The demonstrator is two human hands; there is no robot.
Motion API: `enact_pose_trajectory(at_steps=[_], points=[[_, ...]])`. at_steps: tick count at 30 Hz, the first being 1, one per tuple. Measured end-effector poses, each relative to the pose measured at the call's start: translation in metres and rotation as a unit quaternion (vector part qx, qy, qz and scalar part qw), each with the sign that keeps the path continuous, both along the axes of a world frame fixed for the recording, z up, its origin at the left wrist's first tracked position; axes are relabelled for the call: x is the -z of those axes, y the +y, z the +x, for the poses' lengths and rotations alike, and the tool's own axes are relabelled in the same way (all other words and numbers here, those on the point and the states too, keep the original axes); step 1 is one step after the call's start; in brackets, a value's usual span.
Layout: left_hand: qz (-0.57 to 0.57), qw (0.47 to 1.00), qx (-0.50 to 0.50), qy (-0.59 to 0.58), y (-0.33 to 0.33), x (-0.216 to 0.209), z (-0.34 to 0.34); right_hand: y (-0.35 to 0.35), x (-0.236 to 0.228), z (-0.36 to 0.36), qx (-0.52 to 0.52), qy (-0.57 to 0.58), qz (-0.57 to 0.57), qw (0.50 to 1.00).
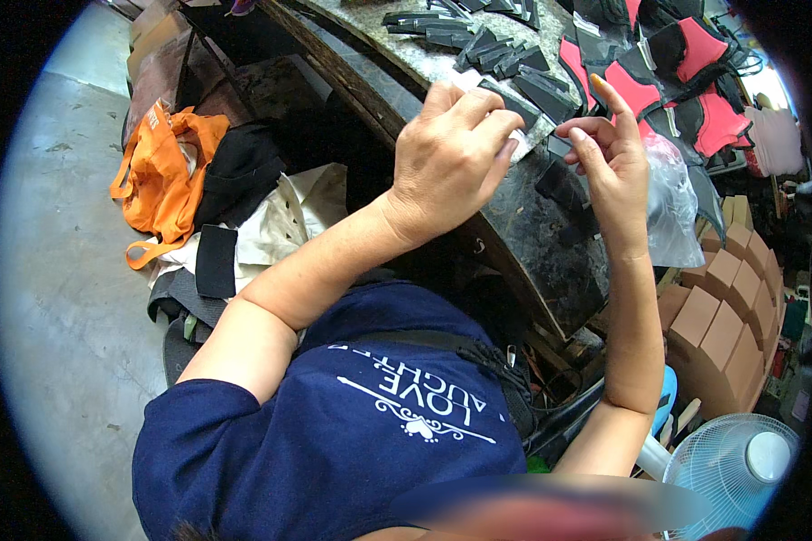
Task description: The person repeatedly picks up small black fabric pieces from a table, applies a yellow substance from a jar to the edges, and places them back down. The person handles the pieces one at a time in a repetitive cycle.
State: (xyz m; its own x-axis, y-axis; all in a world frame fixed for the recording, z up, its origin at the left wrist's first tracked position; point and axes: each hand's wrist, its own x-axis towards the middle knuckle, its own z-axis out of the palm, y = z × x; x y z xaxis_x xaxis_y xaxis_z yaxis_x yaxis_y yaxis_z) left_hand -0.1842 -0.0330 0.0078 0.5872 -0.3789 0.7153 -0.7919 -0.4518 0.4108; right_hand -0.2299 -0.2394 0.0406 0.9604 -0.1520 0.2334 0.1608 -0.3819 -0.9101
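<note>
Two hands at work right at the desk (pixel 523 225) edge: left hand (pixel 451 158) curled closed, pinching a small white scrap (pixel 518 142) at its fingertips; right hand (pixel 613 153) half open, index finger raised, other fingers bent, touching nothing clearly visible, with a clear plastic bag (pixel 672 203) just behind it. Cannot tell whether that bag is gripped. Judged risky: scrap held over the very rim, so a loosened pinch would likely drop it past the edge toward the cloth heap and orange bag (pixel 158 176) on the floor below. Also likely: a sweep of the left wrist nudging the black cut strips (pixel 514 63) lying just beyond the knuckles, scattering the row. Little free surface nearby, crowded by strips ahead and pink-and-black pieces (pixel 686 72) to the right. Open room only toward the body and leftward over the concrete floor (pixel 54 298); cardboard boxes (pixel 722 316) and a white fan (pixel 731 464) hemming in the lower right.
</note>
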Motion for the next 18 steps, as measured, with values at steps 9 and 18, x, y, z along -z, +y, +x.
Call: enact_pose_trajectory(at_steps=[9,18], points=[[0.055,0.998,0.014,-0.034,-0.012,0.015,0.015,-0.003,-0.027,0.037,-0.017,-0.017,-0.027,0.999],[-0.032,0.998,0.044,0.012,-0.011,0.023,0.019,0.029,-0.075,0.180,-0.075,-0.150,-0.312,0.935]])
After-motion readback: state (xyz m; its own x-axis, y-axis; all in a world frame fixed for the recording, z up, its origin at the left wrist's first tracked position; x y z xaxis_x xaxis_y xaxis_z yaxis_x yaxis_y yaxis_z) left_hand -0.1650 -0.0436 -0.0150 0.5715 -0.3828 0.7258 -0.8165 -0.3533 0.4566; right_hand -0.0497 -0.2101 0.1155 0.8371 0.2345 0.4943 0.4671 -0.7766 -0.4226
